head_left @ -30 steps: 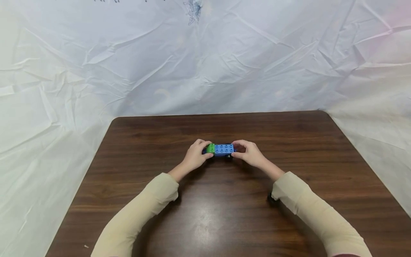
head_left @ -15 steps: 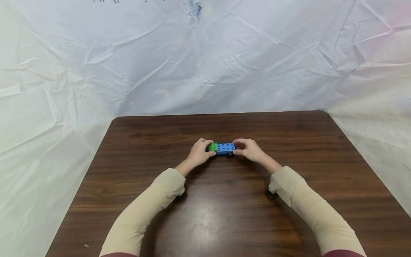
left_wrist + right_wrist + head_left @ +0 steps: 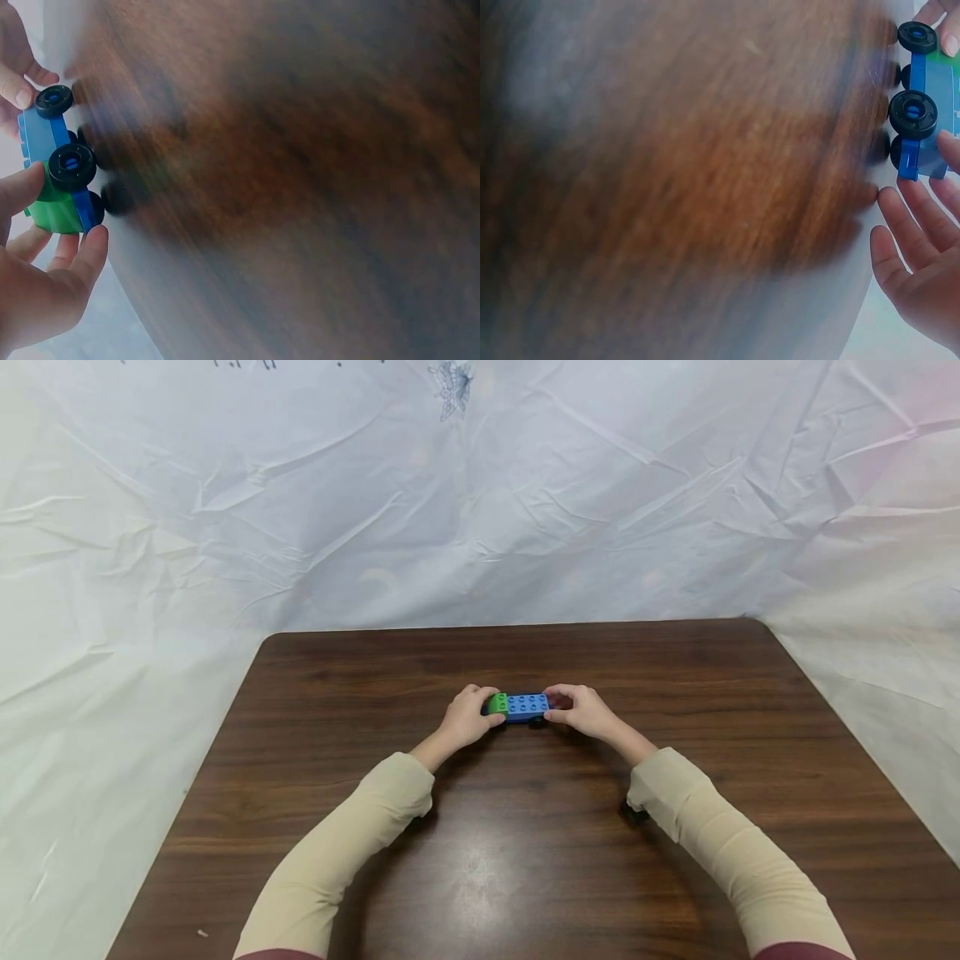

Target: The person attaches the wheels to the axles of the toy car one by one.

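A toy car [image 3: 527, 705] built of blocks, with a blue studded brick, a green sloped brick [image 3: 497, 702] and black wheels [image 3: 73, 165], is held between both hands near the middle of the table. My left hand [image 3: 465, 717] grips its green end, thumb on the near side and fingers on the far side. At the blue end, my right hand [image 3: 587, 713] pinches the brick between thumb and fingers. In the right wrist view the lower fingers [image 3: 906, 225] spread loosely below the car's end. Wheels and their reflections nearly meet at the tabletop in both wrist views.
The brown wooden table [image 3: 480, 827] has rounded far corners. Behind it and at both sides hangs a creased white sheet [image 3: 480, 510]. A tiny pale scrap [image 3: 202, 933] lies near the table's front left.
Over the first half second, both hands and the toy car shifted slightly to the right, the left hand more so. Since then they have stayed almost still.
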{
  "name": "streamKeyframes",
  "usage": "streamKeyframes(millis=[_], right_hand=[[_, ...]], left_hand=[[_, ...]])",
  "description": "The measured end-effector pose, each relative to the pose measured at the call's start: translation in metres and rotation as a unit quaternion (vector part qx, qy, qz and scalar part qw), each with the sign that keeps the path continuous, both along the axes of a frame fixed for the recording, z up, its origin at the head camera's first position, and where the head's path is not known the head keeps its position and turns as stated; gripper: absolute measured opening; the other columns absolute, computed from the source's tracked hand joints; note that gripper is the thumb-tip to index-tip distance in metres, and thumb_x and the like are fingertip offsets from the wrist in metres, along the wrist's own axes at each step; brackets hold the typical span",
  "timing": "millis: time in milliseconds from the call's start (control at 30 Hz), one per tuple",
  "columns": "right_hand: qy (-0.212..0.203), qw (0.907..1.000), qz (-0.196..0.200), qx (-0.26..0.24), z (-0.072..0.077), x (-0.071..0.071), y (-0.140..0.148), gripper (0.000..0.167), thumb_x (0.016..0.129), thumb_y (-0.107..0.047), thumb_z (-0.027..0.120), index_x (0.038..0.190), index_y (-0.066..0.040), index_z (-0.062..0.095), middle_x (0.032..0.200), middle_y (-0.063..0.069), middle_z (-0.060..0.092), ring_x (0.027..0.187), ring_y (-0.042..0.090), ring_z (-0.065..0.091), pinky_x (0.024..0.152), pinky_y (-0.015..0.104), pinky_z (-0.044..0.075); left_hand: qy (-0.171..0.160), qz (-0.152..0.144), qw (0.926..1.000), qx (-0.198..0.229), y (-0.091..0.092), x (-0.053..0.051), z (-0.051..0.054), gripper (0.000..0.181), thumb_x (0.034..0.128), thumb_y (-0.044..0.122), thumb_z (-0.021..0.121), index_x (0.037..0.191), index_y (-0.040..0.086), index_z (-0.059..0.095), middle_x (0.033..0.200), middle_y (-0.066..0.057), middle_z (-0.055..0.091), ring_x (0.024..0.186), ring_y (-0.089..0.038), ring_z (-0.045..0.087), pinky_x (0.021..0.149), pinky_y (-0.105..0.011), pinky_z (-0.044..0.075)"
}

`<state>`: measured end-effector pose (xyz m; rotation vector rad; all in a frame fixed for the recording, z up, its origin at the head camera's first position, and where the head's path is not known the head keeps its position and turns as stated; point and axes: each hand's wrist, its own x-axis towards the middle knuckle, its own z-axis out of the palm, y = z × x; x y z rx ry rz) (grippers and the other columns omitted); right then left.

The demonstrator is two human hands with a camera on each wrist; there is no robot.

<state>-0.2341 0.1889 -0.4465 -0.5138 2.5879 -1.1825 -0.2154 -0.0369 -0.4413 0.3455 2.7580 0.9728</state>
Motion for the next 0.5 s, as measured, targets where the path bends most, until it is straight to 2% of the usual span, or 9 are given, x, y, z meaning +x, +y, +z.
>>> streamKeyframes(millis=[267, 500], right_hand=[[0.008, 1.0000, 0.004, 0.001, 0.001, 0.002, 0.000, 0.044, 0.080, -0.017, 0.065, 0.119, -0.003, 0.051, 0.101, 0.014, 0.060, 0.093, 0.025, 0.056, 0.077, 0.036, 0.046], [0.009, 0.9999, 0.002, 0.008, 0.008, 0.006, 0.016, 0.044, 0.083, -0.021, 0.061, 0.120, -0.002, 0.050, 0.106, 0.016, 0.059, 0.097, 0.027, 0.055, 0.081, 0.041, 0.045]], left_hand=[[0.009, -0.003, 0.9999, 0.014, -0.006, -0.001, -0.002, 0.053, 0.0819, 0.030, 0.062, 0.128, 0.012, 0.044, 0.124, -0.011, 0.046, 0.106, -0.025, 0.049, 0.085, -0.041, 0.042], [0.047, 0.000, 0.9987, 0.022, -0.030, -0.002, 0.000, 0.055, 0.0806, 0.032, 0.063, 0.128, 0.011, 0.044, 0.122, -0.010, 0.049, 0.106, -0.025, 0.049, 0.086, -0.041, 0.042]])
